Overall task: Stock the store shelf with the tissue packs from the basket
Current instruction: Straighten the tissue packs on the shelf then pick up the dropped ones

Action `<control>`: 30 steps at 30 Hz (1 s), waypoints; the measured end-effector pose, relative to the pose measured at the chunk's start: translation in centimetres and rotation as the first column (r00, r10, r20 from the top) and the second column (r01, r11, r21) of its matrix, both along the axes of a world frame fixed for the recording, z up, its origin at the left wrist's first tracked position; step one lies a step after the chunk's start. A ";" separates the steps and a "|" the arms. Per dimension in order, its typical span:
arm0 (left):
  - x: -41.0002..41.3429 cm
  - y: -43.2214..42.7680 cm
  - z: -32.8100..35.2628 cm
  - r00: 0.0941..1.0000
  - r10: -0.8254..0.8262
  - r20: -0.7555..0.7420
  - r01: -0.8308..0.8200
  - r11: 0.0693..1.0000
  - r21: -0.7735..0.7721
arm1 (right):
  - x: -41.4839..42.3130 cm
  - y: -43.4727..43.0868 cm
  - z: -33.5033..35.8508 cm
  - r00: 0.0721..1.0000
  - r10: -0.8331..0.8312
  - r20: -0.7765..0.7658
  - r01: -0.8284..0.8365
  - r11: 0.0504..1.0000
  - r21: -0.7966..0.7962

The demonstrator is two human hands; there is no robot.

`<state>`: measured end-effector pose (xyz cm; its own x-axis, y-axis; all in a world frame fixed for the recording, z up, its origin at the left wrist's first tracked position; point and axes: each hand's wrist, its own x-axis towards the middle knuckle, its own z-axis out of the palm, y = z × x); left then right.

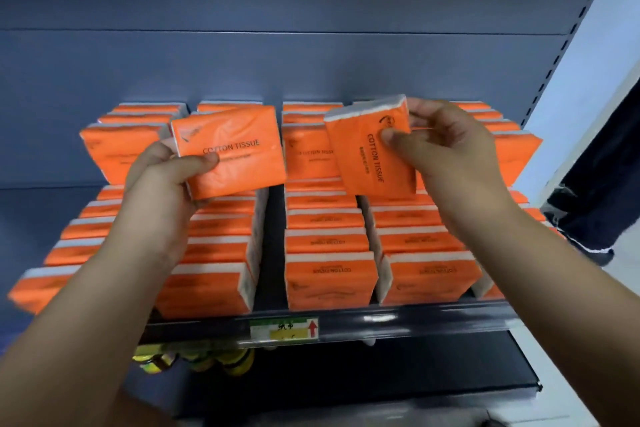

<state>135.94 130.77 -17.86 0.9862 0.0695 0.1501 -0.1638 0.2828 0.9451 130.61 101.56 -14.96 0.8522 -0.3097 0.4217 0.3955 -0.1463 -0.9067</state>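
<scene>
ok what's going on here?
A person is stocking a store shelf. The left hand grips one tissue pack, label level; the right hand pinches a second tissue pack turned on end. Both are held above the rows of packs already standing on the shelf. The basket is out of view.

The left hand [159, 184] and the right hand [450, 152] are bare. The left arm [69, 322] and the right arm [568, 270] are bare too, as far down as they can be seen. The thumbs [403, 141] are wide, and their nails are short and round.
</scene>
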 end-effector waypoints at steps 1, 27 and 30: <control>0.0 0.7 -0.1 1.000 0.014 -0.002 -0.014 1.000 -0.004 | 0.5 0.5 0.4 1.000 -0.012 0.010 0.013 0.996 -0.090; 0.3 4.7 -0.3 0.993 0.063 -0.097 -0.069 0.996 -0.058 | 8.2 5.2 -2.9 0.967 0.043 0.253 0.247 0.112 -0.963; 0.1 4.5 -0.6 0.993 0.037 -0.115 -0.046 0.996 -0.074 | 7.8 5.3 -3.1 0.973 -0.025 0.231 0.232 0.086 -0.969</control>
<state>136.04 135.28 -18.43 0.9926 0.1178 0.0306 -0.0703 0.3500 0.9341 138.37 106.86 -18.05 0.7587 0.3721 0.5347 0.3470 -0.9255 0.1517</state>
